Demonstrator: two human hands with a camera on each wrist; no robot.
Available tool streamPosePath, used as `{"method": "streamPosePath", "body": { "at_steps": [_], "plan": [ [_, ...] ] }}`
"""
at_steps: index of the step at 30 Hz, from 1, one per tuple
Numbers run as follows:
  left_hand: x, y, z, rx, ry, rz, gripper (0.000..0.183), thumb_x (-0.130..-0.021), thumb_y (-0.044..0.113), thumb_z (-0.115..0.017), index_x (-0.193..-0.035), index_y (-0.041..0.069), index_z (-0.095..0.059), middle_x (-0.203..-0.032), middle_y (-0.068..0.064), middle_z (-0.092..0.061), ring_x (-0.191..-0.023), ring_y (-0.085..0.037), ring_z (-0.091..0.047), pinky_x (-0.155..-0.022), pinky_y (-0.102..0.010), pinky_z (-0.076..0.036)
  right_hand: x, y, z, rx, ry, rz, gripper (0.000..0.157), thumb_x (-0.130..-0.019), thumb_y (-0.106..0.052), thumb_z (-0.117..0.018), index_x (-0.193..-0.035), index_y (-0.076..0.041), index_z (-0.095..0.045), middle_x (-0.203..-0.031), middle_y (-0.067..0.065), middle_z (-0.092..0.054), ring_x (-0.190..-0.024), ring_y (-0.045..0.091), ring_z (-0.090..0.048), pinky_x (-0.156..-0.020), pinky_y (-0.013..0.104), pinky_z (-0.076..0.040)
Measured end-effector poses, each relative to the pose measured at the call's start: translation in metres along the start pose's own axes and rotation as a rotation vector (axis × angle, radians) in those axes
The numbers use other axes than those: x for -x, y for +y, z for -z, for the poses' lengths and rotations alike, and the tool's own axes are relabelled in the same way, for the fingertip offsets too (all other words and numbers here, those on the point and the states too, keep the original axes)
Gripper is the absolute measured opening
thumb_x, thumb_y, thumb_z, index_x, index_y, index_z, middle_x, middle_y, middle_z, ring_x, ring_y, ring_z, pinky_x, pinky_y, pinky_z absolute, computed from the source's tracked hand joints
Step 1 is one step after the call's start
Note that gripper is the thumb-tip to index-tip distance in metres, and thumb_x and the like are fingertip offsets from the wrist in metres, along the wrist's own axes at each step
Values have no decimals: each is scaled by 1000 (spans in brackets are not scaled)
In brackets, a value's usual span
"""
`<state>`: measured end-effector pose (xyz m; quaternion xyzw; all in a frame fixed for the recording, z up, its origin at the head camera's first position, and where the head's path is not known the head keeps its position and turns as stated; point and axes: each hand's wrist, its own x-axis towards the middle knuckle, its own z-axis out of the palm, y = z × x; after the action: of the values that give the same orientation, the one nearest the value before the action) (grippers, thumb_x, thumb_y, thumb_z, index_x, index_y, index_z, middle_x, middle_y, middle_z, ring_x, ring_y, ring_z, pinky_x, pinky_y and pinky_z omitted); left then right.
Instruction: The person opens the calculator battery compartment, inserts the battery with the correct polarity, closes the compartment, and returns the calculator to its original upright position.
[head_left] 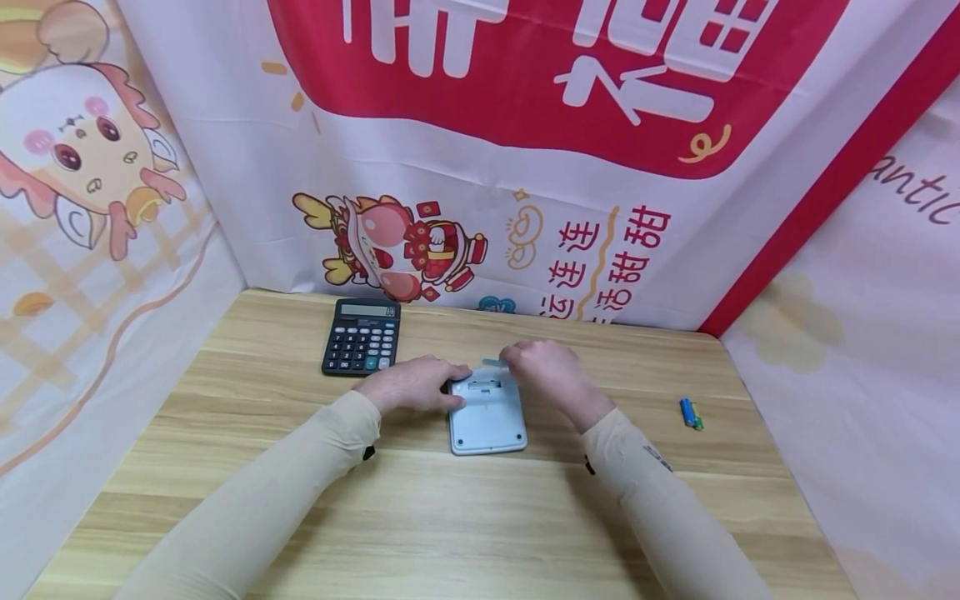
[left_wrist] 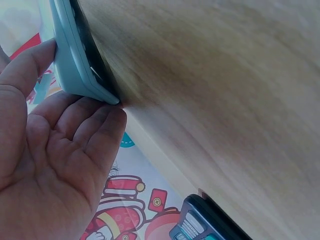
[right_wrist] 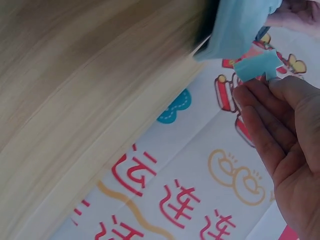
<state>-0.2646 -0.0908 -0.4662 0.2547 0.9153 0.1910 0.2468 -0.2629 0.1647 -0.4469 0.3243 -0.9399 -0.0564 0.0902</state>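
A light blue calculator [head_left: 488, 425] lies back side up on the table, with its battery slot [head_left: 484, 385] uncovered near the far end. My left hand [head_left: 417, 384] grips its far left corner; in the left wrist view the thumb presses the back while the fingers [left_wrist: 102, 122] reach the other side at the edge. Between thumb and fingertips, my right hand [head_left: 549, 372] pinches a small light blue battery cover [right_wrist: 258, 65], held just beyond the calculator and apart from it. Whether the slot holds a battery is too small to tell.
A black calculator [head_left: 362, 337] lies face up at the back left. Toward the right lie a blue battery [head_left: 687, 412] and a green one [head_left: 698, 417], side by side. A printed cloth [head_left: 465, 183] hangs along the table's back edge [head_left: 637, 326].
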Motion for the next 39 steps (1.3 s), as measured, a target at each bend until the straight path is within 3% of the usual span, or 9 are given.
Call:
{"method": "streamPosePath", "body": {
  "at_steps": [7, 13, 26, 39],
  "plan": [
    [1, 0, -1, -14, 8, -13, 67, -101, 51, -67, -161, 29, -46, -160, -3, -56, -123, -18, -58, -123, -48, -45, 2, 18, -9, -21, 24, -49, 23, -93, -13, -80, -115, -21, -79, -97, -5, -82, -75, 10, -73, -71, 27, -64],
    [1, 1, -2, -18, 23, -18, 66, -101, 50, -67, -160, 28, -47, -160, -4, -56, -127, -19, -58, -123, -48, -44, 4, 34, -20, -59, 11, -70, 18, -96, -12, -77, -113, -16, -79, -98, -1, -82, -80, 14, -76, -73, 31, -65],
    [4, 2, -1, -29, 30, -18, 65, -101, 50, -67, -159, 28, -48, -159, -3, -57, -126, -19, -58, -122, -48, -45, 10, 69, -35, -19, 1, -120, 12, -94, -7, -76, -105, -11, -80, -95, 5, -82, -81, 23, -77, -74, 37, -65],
    [3, 2, 0, -26, 17, -7, 66, -101, 51, -67, -160, 29, -46, -160, -3, -56, -123, -19, -57, -122, -48, -45, 11, 86, -40, -85, -117, -179, 9, -95, -9, -76, -100, -16, -80, -87, -2, -78, -75, 13, -68, -74, 34, -63]
  ]
}}
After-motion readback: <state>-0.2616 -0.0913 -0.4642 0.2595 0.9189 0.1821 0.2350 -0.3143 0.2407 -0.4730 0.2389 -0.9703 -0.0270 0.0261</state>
